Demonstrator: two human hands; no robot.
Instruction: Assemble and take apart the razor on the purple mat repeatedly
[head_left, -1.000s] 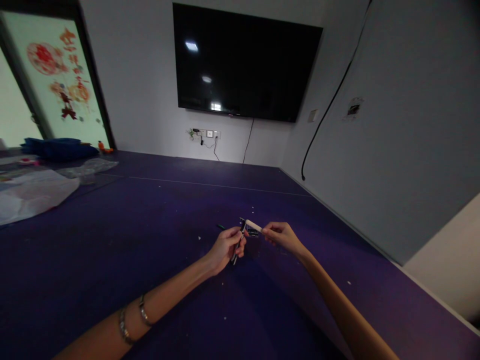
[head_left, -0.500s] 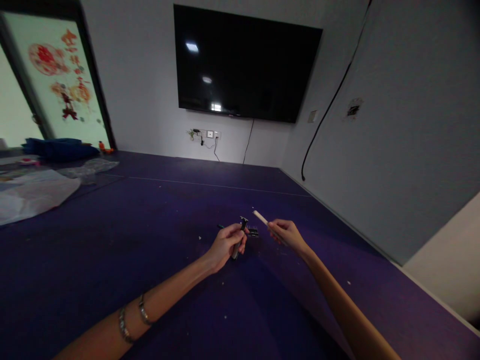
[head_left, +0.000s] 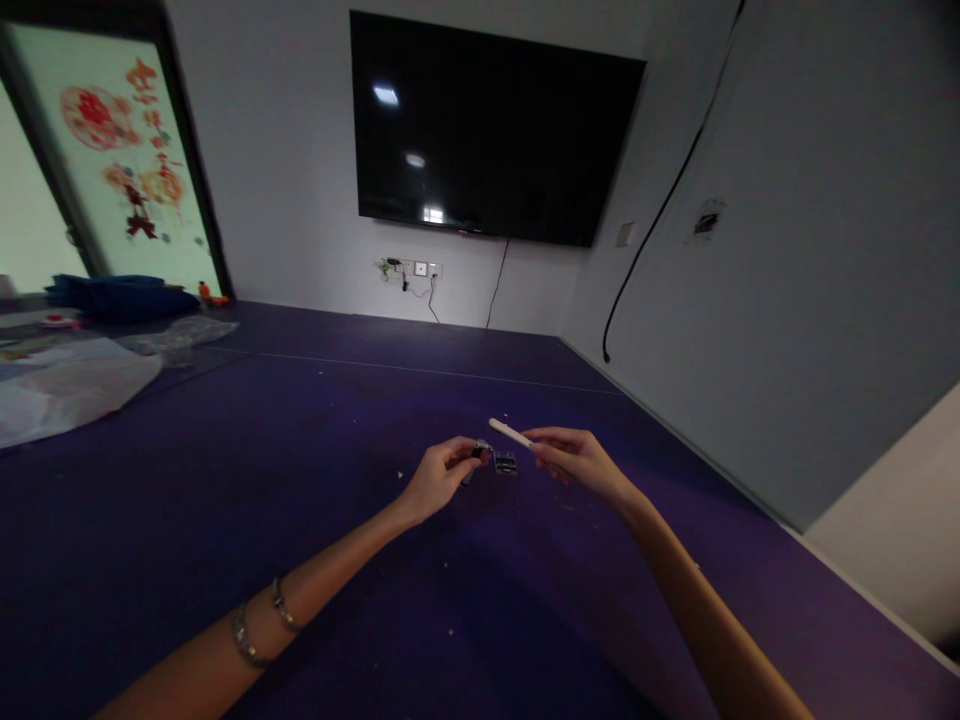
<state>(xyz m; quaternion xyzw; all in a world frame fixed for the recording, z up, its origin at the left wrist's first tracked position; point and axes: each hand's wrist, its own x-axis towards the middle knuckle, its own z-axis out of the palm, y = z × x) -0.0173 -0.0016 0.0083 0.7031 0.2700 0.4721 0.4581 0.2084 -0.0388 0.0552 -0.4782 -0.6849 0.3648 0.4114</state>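
Note:
My left hand is closed around a small dark razor with a silvery head; the fingers cover most of its handle. Closed too, my right hand pinches a slim, pale cream stick with a rounded end, which points to the left above the floor. What kind of stick it is, I cannot tell. Between the hands, a small dark case with silvery parts lies on the purple surface. The stick's tip is close to the razor's head, apparently apart from it.
White sheets and clear plastic wrap lie at the left, near a blue cloth bundle. Small white scraps dot the surface. A television hangs on the far wall, and a black cable dangles at the right.
The razor has turned in my left hand, its head now lower and its handle more hidden. My right hand has brought the stick left, nearer to it, at a flatter angle.

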